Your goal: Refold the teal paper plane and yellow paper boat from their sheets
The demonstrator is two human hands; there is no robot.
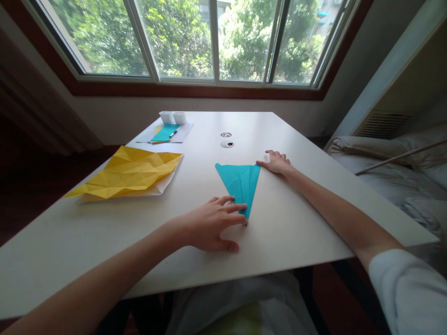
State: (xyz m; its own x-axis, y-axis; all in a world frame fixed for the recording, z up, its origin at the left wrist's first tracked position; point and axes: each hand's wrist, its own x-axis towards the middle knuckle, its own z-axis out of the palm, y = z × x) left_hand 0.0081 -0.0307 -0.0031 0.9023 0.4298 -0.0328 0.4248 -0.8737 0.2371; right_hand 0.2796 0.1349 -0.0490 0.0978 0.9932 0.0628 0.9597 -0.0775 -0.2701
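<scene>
A folded piece of teal origami paper [243, 179] lies flat on the white table, its narrow end toward me and its wide edge away. Creases run down its face. My left hand [218, 223] rests with fingers spread, the fingertips on the narrow lower end of the paper and the thumb apart on the tabletop. Beyond it, my right hand [276, 163] lies on the table with its fingers stretched out. Its thumb touches the paper's far right corner.
A creased yellow sheet [132, 172] with a white underside lies at the left. Farther back sit white containers [179, 118], teal sheets [164, 133] and a pen [173, 133]. Two small round printed pieces [227, 144] lie mid-table. The white table's [286, 251] near edge is close to my lap.
</scene>
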